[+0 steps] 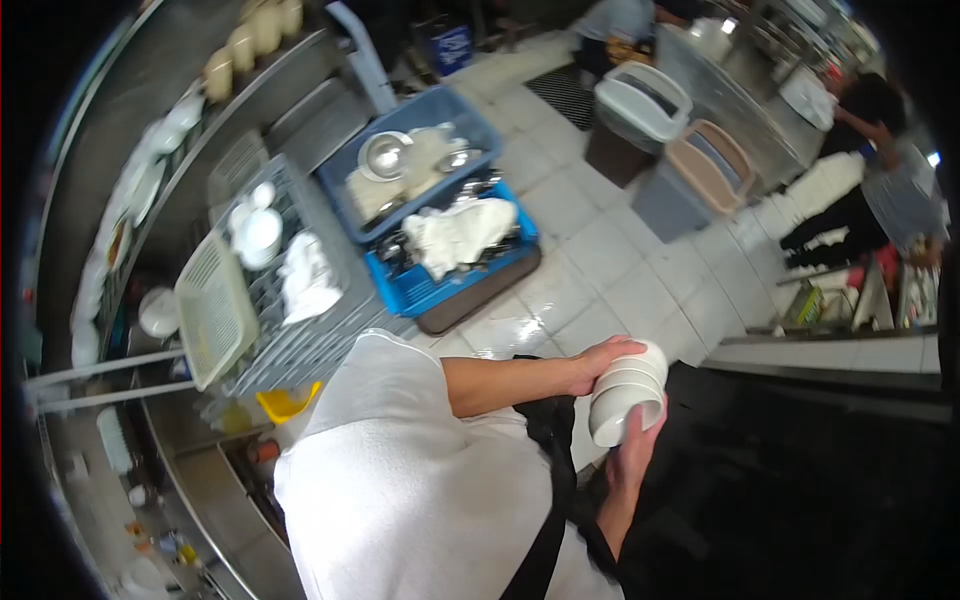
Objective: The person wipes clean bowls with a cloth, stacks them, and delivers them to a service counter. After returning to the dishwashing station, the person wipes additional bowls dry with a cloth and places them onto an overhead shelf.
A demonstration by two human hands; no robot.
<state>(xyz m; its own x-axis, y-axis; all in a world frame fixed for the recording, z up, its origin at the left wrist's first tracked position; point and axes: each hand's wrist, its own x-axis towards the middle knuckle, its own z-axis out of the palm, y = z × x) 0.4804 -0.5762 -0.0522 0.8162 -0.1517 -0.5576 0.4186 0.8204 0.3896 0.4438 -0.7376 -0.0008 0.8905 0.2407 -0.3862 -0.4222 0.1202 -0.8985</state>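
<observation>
A short stack of several nested white bowls (628, 392) is held tilted on its side in front of my body. My left hand (602, 364) grips the closed end of the stack at the top. My right hand (637, 445) holds the lower, open end, with a finger or thumb reaching inside the rim of the end bowl. Both hands touch the stack at once. Part of the right hand's fingers is hidden behind the bowls.
Left are a grey rack (345, 290) with white cups, a pale basket (215, 310) and shelves of dishes. Blue tubs (450, 260) hold cloth and metalware on the floor. Two bins (695, 180) stand ahead on tiles. Other people (900, 190) are at the upper right.
</observation>
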